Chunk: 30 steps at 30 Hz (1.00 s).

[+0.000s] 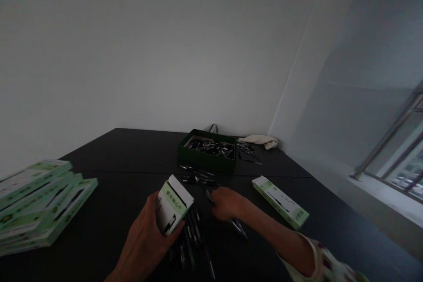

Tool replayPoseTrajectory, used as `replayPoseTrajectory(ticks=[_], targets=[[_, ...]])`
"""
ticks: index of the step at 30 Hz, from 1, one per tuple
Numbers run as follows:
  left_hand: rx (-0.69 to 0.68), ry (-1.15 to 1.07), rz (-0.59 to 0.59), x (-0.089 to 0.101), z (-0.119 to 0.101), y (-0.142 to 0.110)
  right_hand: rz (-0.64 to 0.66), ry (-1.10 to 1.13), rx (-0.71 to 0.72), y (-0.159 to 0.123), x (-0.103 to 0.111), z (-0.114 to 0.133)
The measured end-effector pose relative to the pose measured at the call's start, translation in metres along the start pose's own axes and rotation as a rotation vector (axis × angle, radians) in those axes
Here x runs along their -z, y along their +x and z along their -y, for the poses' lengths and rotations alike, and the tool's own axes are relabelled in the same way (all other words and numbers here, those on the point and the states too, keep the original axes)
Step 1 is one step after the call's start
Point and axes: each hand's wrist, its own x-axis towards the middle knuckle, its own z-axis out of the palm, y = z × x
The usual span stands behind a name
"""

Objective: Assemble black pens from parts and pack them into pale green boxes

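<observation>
Left hand [142,240] raised, fingers wrapped round a green box [173,205] — right hand [226,202] curled over loose pens [193,229], grip unclear — desk edge [330,196] at 2 o'clock.

Green box [206,156] of pens set on black table [132,150]; cream cloth [259,142] bunched just right of it, green-and-white boxes [36,205] stacked well left.

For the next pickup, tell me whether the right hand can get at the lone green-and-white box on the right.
Probably yes: the right hand is close to the green-and-white box, and nothing shows between them on the black table.
</observation>
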Motion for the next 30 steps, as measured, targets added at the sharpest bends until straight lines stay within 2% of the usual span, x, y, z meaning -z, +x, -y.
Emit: replayPoseTrajectory(ticks=[3,5,7,8,10,11,14,16,20,23,26,30], targets=[[-0.006,-0.016,0.018,-0.002,-0.002,-0.003,-0.279,0.151,0.083,-0.033,0.023,-0.018],[-0.016,-0.021,0.034,-0.003,-0.003,-0.004,-0.451,0.272,0.127,-0.054,0.035,-0.019],[-0.034,-0.022,0.050,-0.004,-0.004,-0.006,-0.593,0.539,0.250,-0.071,0.038,-0.008],[-0.044,-0.022,0.057,-0.004,-0.004,-0.006,-0.645,0.753,0.360,-0.076,0.036,0.001],[-0.060,-0.020,0.068,-0.004,-0.006,-0.008,-0.672,1.095,0.573,-0.078,0.026,0.022],[-0.066,-0.018,0.072,-0.003,-0.007,-0.009,-0.662,1.161,0.640,-0.076,0.020,0.030],[-0.083,-0.015,0.075,-0.003,-0.007,-0.011,-0.687,1.022,0.675,-0.061,0.006,0.042],[-0.088,-0.015,0.074,-0.003,-0.006,-0.012,-0.761,0.937,0.645,-0.051,0.003,0.037],[-0.079,-0.015,0.073,-0.005,-0.001,-0.010,-0.855,0.956,0.593,-0.047,0.010,0.021],[-0.085,-0.017,0.065,-0.006,0.001,-0.010,-0.772,0.901,0.612,-0.051,0.015,0.022],[-0.100,-0.018,0.059,-0.007,0.002,-0.012,-0.637,0.705,0.640,-0.051,0.017,0.033],[-0.094,-0.022,0.046,-0.006,0.000,-0.012,-0.557,0.609,0.612,-0.050,0.019,0.043]])
